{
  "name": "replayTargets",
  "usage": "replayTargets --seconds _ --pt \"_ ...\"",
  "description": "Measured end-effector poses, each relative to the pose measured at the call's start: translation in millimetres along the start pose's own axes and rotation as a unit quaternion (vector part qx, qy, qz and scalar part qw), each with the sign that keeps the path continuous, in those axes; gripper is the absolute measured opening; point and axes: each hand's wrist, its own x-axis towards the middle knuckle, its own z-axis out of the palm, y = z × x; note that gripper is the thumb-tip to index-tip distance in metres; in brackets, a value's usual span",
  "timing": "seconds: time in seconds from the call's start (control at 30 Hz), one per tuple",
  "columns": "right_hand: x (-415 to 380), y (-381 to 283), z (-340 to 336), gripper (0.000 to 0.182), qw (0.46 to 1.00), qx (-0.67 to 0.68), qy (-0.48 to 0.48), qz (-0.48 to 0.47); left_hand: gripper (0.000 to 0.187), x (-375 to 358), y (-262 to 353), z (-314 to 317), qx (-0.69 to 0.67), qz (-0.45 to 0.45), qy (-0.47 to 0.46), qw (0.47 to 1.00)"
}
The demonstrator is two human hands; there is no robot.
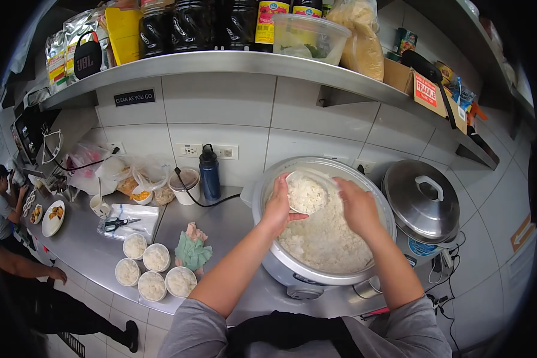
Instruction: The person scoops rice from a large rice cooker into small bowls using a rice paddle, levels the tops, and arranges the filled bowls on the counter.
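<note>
My left hand (277, 209) is closed around a small white cup of rice (306, 196), tilted over the open rice cooker (268, 238). My right hand (358, 206) is at the cup's right side, its fingers curled and pointing toward the rim. A pale, translucent edge shows between the right fingers and the cup; I cannot tell what it belongs to. Loose cooked rice (334, 241) fills much of the cooker's pot below both hands. Several white cups filled with rice (156, 258) stand grouped on the steel counter to the left.
A green and pink cloth (193, 249) lies between the cups and cooker. Scissors (119, 224) rest on plastic bags behind the cups. A dark blue bottle (209, 173) stands by the wall. The metal lid (420, 200) sits at right. Two people are at the left.
</note>
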Motion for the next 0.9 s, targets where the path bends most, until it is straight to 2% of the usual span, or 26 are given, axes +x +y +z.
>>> replayTargets --seconds 0.07,0.13,0.2,0.27,0.3,0.33,0.37,0.4,0.47,0.53,0.63,0.8,0.87,0.9 --pt "-2 13 -9 0.038 0.994 0.071 0.073 0.038 0.053 -3 1 1 0.013 0.028 -0.015 0.999" --pt "-14 11 -2 0.039 0.989 0.112 0.076 0.053 0.053 -2 0 1 -0.008 0.039 -0.028 0.999" --pt "-24 -11 15 0.037 0.997 0.002 0.032 0.067 0.054 -5 -2 8 -0.03 0.047 -0.043 0.998" --pt "-22 -22 13 0.036 0.997 -0.023 0.055 0.047 0.054 -12 -2 20 -0.115 0.026 0.002 0.993" --pt "-17 -23 7 0.036 0.997 0.025 0.055 0.053 0.054 -13 -4 22 -0.113 0.025 0.0 0.993" --pt "-16 -23 4 0.036 0.994 0.074 0.055 0.061 0.054 -15 -7 23 -0.17 0.016 0.0 0.985" --pt "-19 -17 5 0.034 0.981 0.151 0.102 0.071 0.054 -17 -9 23 -0.227 0.006 0.0 0.974" --pt "-23 -11 8 0.034 0.98 0.151 0.105 0.072 0.054 -20 -10 24 -0.226 0.006 -0.002 0.974" --pt "-40 -5 15 0.032 0.945 0.266 0.108 0.159 0.053 -29 -9 30 -0.239 0.048 0.028 0.969" --pt "-46 -28 22 0.033 0.957 0.217 0.127 0.142 0.052 -32 -9 39 -0.228 0.07 0.045 0.97" --pt "-42 -40 16 0.036 0.991 0.07 0.102 0.054 0.051 -36 -11 49 -0.201 0.084 0.074 0.973" --pt "-51 -42 -12 0.035 0.986 0.109 0.121 0.035 0.051 -42 -8 45 -0.161 0.055 0.106 0.98" --pt "-58 -49 -1 0.033 0.995 0.082 0.046 0.024 0.052 -44 -6 43 -0.141 0.026 0.102 0.984" --pt "-58 -48 -4 0.036 0.997 0.062 0.047 0.025 0.052 -47 -5 44 -0.138 0.02 0.102 0.985"
